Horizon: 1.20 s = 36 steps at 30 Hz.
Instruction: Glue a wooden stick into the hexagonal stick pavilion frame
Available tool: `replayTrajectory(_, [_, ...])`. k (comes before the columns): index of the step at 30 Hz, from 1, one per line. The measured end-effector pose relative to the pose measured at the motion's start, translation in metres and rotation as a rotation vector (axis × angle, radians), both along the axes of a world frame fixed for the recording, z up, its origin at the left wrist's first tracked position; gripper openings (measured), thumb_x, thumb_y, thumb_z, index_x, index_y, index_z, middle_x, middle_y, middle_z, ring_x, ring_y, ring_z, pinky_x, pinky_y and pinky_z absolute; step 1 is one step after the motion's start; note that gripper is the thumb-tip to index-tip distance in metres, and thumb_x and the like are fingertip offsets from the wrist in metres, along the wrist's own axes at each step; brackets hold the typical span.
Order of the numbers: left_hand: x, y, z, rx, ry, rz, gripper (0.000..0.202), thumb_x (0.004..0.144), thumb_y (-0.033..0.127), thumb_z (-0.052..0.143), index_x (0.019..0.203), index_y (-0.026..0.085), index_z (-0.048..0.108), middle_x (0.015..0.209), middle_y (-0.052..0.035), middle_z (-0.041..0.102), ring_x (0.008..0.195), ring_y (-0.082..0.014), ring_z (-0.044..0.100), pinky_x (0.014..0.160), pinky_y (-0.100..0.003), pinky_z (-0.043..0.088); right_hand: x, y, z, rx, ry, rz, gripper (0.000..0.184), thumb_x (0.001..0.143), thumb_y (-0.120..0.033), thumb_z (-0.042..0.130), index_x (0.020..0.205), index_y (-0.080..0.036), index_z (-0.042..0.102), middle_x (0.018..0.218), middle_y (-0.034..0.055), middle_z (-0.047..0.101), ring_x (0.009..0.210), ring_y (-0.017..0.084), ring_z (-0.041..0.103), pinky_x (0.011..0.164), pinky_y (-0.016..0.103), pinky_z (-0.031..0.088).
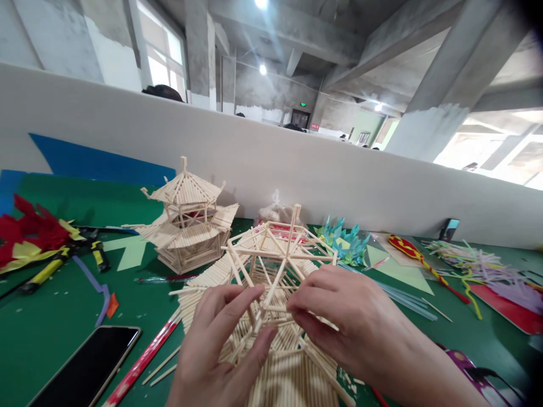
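A pavilion model of thin wooden sticks stands right in front of me, with an open hexagonal roof frame and an upright stick at its peak. My left hand is at the near left of this frame, thumb and index finger on either side of a roof corner. On the right, my right hand has its fingertips pinched together at a short wooden stick near the same corner. The fingers partly hide where the stick ends. Slatted lower roofs spread out beneath both hands.
A finished-looking stick pavilion stands behind on the left. Around lie a phone, a red packet, yellow-handled pliers, teal paper petals, clear glue sticks and coloured pipe cleaners. A white partition borders the green table.
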State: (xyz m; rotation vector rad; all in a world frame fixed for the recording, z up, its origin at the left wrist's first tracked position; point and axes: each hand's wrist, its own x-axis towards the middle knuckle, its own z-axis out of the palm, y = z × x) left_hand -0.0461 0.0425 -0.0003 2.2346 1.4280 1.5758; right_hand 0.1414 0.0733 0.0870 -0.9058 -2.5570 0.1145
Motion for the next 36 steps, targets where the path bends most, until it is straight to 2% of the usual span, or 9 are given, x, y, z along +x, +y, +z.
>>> replayTrajectory(11, [0.002, 0.0, 0.0, 0.018, -0.004, 0.005, 0.036, 0.083, 0.024, 0.06, 0.118, 0.022, 0.051, 0.104, -0.0014, 0.051, 0.095, -0.0129, 0.054, 0.078, -0.023, 0.048, -0.001, 0.001, -0.001, 0.031, 0.017, 0.003, 0.015, 0.083, -0.011, 0.054, 0.079, -0.019, 0.066, 0.07, 0.0001, 0.062, 0.065, 0.013, 0.053, 0.06, 0.026, 0.039])
replayTrajectory(22, [0.0, -0.002, 0.002, 0.027, 0.023, 0.016, 0.04, 0.083, 0.023, 0.06, 0.121, 0.024, 0.05, 0.101, -0.0022, 0.05, 0.092, -0.0146, 0.054, 0.074, -0.025, 0.05, 0.0, 0.001, -0.001, 0.005, 0.0, 0.006, 0.015, 0.084, -0.011, 0.053, 0.079, -0.018, 0.065, 0.07, 0.0009, 0.061, 0.067, 0.014, 0.053, 0.061, 0.027, 0.039])
replayTrajectory(31, [-0.004, 0.001, 0.008, 0.008, 0.079, 0.028, 0.039, 0.082, 0.025, 0.061, 0.119, 0.024, 0.05, 0.102, -0.0019, 0.049, 0.093, -0.0148, 0.053, 0.076, -0.025, 0.048, -0.001, 0.002, -0.002, -0.014, -0.01, 0.0, 0.015, 0.085, -0.013, 0.051, 0.078, -0.019, 0.062, 0.07, 0.0, 0.06, 0.068, 0.013, 0.051, 0.061, 0.027, 0.038])
replayTrajectory(36, [-0.005, 0.001, 0.017, 0.047, 0.123, 0.043, 0.041, 0.081, 0.026, 0.062, 0.12, 0.025, 0.049, 0.104, -0.0033, 0.046, 0.093, -0.0173, 0.051, 0.076, -0.03, 0.047, 0.0, 0.0, -0.002, 0.005, -0.025, -0.006, 0.014, 0.085, -0.014, 0.051, 0.079, -0.02, 0.062, 0.07, -0.0009, 0.058, 0.066, 0.013, 0.049, 0.06, 0.027, 0.036])
